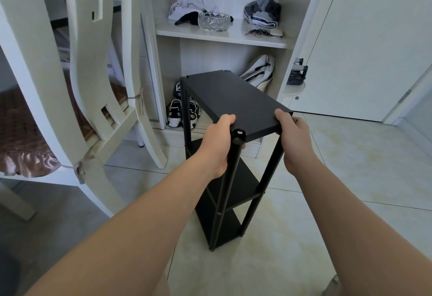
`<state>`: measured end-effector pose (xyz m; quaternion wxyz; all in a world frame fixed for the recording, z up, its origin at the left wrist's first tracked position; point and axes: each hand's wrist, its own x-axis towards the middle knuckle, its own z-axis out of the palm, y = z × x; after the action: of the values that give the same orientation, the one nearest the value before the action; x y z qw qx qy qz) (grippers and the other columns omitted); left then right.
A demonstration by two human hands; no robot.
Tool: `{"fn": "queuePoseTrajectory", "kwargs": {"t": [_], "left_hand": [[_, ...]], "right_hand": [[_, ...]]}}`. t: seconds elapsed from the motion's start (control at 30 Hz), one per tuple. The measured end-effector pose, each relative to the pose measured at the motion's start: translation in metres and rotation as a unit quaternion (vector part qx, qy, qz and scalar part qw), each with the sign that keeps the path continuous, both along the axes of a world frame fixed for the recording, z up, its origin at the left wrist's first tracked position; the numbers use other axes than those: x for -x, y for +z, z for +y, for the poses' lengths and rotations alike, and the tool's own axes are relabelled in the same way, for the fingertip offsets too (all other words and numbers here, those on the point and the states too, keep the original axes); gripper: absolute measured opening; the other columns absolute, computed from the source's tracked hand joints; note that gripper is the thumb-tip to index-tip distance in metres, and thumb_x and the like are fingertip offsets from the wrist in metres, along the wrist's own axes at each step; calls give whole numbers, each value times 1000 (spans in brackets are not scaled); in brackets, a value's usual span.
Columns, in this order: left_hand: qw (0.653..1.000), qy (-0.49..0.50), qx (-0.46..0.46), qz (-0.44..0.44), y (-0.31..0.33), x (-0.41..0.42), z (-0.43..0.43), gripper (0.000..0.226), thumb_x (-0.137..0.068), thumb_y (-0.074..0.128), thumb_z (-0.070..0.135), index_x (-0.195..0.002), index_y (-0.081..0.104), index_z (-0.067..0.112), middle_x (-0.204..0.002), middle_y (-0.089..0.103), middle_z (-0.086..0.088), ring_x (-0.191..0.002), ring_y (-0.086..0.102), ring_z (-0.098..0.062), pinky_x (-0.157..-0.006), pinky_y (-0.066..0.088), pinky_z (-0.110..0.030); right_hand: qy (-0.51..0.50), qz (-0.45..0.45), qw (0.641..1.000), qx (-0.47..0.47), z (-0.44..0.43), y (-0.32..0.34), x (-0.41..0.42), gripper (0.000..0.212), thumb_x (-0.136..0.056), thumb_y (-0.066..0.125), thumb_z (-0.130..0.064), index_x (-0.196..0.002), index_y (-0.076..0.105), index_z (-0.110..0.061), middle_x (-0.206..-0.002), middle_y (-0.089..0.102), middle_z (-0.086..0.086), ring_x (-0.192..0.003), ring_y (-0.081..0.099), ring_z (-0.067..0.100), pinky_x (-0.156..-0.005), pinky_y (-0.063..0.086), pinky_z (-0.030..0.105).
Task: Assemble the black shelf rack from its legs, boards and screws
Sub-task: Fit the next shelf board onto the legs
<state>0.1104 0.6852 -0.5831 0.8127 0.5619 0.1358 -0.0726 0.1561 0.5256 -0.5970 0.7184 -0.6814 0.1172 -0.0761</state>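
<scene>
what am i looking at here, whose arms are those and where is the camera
There is no machine here. One camera worn on a person's head looks forward and down, so the two bare arms are the wearer's own. The left hand and the right hand each grip a near corner of the top board of the black shelf rack. The rack is upright over the tiled floor, with two lower boards fitted. Behind it is an open white cupboard holding shoes, a glass bowl and clothes. A white chair is at the left.
</scene>
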Motion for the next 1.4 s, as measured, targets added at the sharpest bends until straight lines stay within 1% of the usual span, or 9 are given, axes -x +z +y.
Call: {"fn": "queuePoseTrajectory", "kwargs": {"t": [0.27,0.47,0.67,0.77,0.87,1.0,1.13,1.2,1.4], "left_hand": [[999,-21,42,0,-3,-3,-1,20,-96,53,33,-97,69,21,-86,73,6,-83,62,-14,-77,46,-30],[999,3,45,15,-3,-2,1,14,-97,53,23,-95,63,15,-82,70,1,-75,60,-18,-74,48,-34],[998,23,46,28,-4,-5,0,25,-100,52,36,-114,61,18,-104,74,-2,-89,67,-22,-80,55,-37],[998,24,54,34,-3,-8,0,19,-100,52,31,-105,62,17,-101,75,-4,-100,69,-27,-94,55,-46],[996,17,74,45,-1,-9,3,14,-100,52,25,-104,62,16,-105,74,-6,-108,68,-31,-97,53,-51],[991,28,123,39,6,-20,17,24,-101,49,26,-119,63,16,-105,77,-6,-100,73,-29,-81,58,-44],[989,95,108,27,9,-35,25,22,-104,47,31,-109,64,18,-88,78,-3,-80,77,-23,-71,63,-42],[990,107,90,30,7,-39,21,19,-104,46,28,-107,63,19,-85,78,-2,-78,76,-22,-73,63,-43],[988,117,90,39,1,-43,15,26,-101,45,24,-121,62,18,-103,76,-6,-93,74,-28,-82,60,-51]], "right_hand": [[-7,6,1000,-2,-5,2,-1,25,-90,65,-41,-100,53,-21,-101,58,-6,-91,56,6,-70,39,25],[-10,31,999,3,-7,-1,1,20,-93,62,-36,-99,58,-18,-93,57,-7,-86,54,10,-68,38,26],[-18,31,999,21,-6,-1,3,18,-92,63,-36,-97,60,-19,-91,57,-5,-82,52,12,-70,40,27],[-24,5,999,33,-6,0,5,16,-94,63,-31,-106,63,-21,-99,61,-6,-89,56,10,-72,41,26],[-24,6,999,37,-5,2,5,12,-94,63,-29,-101,65,-20,-94,62,-6,-86,55,9,-71,40,25],[-23,9,999,39,-4,0,6,12,-93,63,-31,-94,65,-19,-89,60,-5,-82,53,11,-71,41,27],[-28,13,999,30,-4,-3,5,13,-94,63,-32,-94,64,-19,-89,60,-4,-82,53,12,-71,41,28],[-32,17,999,27,-3,-3,4,14,-95,62,-31,-94,63,-18,-90,59,-3,-83,53,13,-71,41,28],[-31,27,999,9,-5,0,0,14,-95,62,-27,-96,63,-13,-88,58,-3,-81,52,13,-72,40,27]]}}
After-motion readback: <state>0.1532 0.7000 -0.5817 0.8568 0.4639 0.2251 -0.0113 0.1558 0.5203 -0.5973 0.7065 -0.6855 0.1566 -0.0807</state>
